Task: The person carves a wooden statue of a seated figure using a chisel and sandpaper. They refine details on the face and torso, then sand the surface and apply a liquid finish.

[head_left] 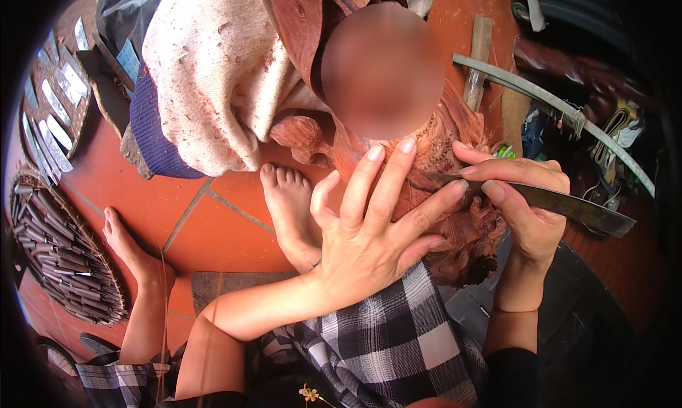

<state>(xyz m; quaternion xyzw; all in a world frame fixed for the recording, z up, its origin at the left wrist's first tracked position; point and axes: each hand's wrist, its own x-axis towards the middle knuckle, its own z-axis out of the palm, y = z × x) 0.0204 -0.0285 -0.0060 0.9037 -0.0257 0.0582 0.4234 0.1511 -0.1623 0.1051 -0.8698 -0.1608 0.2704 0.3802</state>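
Head camera shows reddish-brown carved wood [460, 122], ragged-edged below.

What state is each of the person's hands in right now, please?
Left hand: open, fingers spread over the reddish-brown carved wooden figure.
Right hand: closed, holding the long flat dark metal blade.

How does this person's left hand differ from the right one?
The left hand lies spread over the reddish-brown wood carving; the right hand curls around a dark flat metal tool. The left shows its back to the camera; the right is seen from its thumb side. Both are bare.
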